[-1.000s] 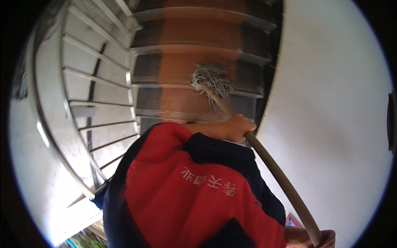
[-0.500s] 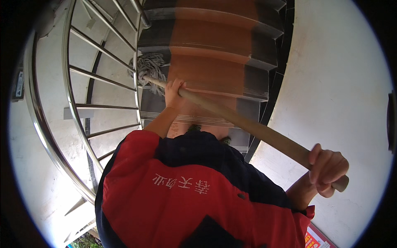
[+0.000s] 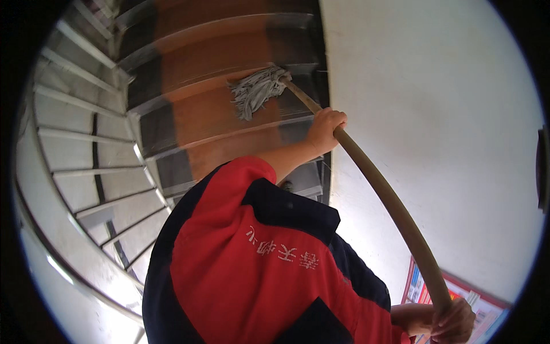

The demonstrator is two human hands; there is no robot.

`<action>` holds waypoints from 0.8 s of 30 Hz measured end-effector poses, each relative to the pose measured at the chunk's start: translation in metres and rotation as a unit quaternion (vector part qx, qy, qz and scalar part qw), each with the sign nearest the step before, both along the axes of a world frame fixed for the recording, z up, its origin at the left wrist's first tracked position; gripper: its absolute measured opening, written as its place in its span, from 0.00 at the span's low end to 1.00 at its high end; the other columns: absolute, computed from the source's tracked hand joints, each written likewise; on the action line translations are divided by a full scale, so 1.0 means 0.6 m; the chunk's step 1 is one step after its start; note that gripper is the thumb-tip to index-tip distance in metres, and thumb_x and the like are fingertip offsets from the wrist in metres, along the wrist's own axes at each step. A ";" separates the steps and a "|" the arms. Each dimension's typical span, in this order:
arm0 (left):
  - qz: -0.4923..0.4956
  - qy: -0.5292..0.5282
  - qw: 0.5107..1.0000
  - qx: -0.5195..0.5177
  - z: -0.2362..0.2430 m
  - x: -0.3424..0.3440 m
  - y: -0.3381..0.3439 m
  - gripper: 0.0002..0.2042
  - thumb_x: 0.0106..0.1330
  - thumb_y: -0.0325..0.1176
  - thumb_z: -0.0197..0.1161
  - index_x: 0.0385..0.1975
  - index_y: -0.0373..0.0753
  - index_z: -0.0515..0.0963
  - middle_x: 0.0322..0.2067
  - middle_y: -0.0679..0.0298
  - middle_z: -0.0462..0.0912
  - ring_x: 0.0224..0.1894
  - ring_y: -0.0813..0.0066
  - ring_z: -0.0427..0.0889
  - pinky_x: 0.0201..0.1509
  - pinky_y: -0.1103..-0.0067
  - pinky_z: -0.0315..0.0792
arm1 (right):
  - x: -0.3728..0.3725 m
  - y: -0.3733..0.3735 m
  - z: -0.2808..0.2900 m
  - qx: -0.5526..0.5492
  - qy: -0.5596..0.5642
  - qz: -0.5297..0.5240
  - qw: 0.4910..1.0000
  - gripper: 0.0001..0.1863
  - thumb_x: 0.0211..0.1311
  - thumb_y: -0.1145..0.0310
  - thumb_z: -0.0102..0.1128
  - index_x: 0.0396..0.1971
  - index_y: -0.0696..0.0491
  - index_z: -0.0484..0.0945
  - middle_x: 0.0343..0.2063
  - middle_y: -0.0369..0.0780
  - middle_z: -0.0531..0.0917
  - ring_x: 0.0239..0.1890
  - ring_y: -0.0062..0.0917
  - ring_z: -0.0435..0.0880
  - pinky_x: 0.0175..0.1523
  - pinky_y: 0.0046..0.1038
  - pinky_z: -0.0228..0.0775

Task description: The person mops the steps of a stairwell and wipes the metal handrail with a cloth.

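A mop with a wooden handle (image 3: pixel 395 203) slants across the view. Its grey string head (image 3: pixel 258 89) is spread over a stair tread, towards the right side of the steps. My left hand (image 3: pixel 327 129) is closed round the handle a short way below the mop head. Near the handle's butt end, at the lower right, my right hand (image 3: pixel 452 322) is wrapped round the wood; its fingers are a little blurred.
Dark stairs with an orange-brown middle strip (image 3: pixel 212 109) rise ahead. A metal railing (image 3: pixel 94 172) runs along the left. To the right stands a white wall (image 3: pixel 435 86), with a framed notice board (image 3: pixel 481 307) low on it.
The mop head has swept from the railing side to the right side of the stairs. My left hand has moved right, my right hand lower, and the view has turned.
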State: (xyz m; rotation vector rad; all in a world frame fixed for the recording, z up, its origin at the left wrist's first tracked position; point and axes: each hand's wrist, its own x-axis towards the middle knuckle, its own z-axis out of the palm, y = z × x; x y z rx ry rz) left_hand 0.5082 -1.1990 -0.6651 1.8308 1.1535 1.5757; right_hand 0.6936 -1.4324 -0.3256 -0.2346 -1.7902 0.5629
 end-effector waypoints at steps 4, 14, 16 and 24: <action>-0.102 0.009 0.995 0.008 -0.003 0.165 0.026 0.07 0.45 0.22 0.56 0.19 0.41 0.66 0.19 0.63 0.70 0.30 0.59 0.70 0.37 0.67 0.61 | 0.032 -0.022 0.007 -0.091 -0.078 -0.064 0.991 0.09 0.56 0.64 0.56 0.23 0.52 0.71 0.11 0.31 0.70 0.15 0.18 0.70 0.27 0.26 0.67; -0.222 0.101 0.964 -0.103 0.019 0.222 -0.100 0.12 0.58 0.30 0.60 0.42 0.43 0.74 0.24 0.60 0.74 0.34 0.60 0.73 0.45 0.66 0.63 | 0.156 -0.083 0.030 -0.045 0.063 -0.083 0.994 0.09 0.57 0.65 0.55 0.20 0.50 0.69 0.10 0.28 0.68 0.14 0.14 0.69 0.27 0.20 0.67; -0.205 0.085 0.973 -0.061 0.047 0.221 -0.076 0.10 0.56 0.28 0.60 0.38 0.42 0.75 0.23 0.60 0.74 0.33 0.60 0.73 0.43 0.66 0.62 | 0.175 -0.091 0.025 -0.043 0.078 -0.088 0.992 0.09 0.57 0.65 0.55 0.20 0.49 0.68 0.10 0.28 0.68 0.13 0.13 0.68 0.27 0.18 0.67; -0.181 0.069 0.981 0.010 0.036 0.320 -0.091 0.16 0.45 0.21 0.59 0.36 0.43 0.74 0.27 0.67 0.76 0.35 0.64 0.71 0.43 0.68 0.60 | 0.222 -0.116 0.002 -0.052 0.181 -0.067 0.980 0.10 0.58 0.65 0.53 0.19 0.48 0.67 0.08 0.26 0.66 0.12 0.11 0.67 0.25 0.16 0.67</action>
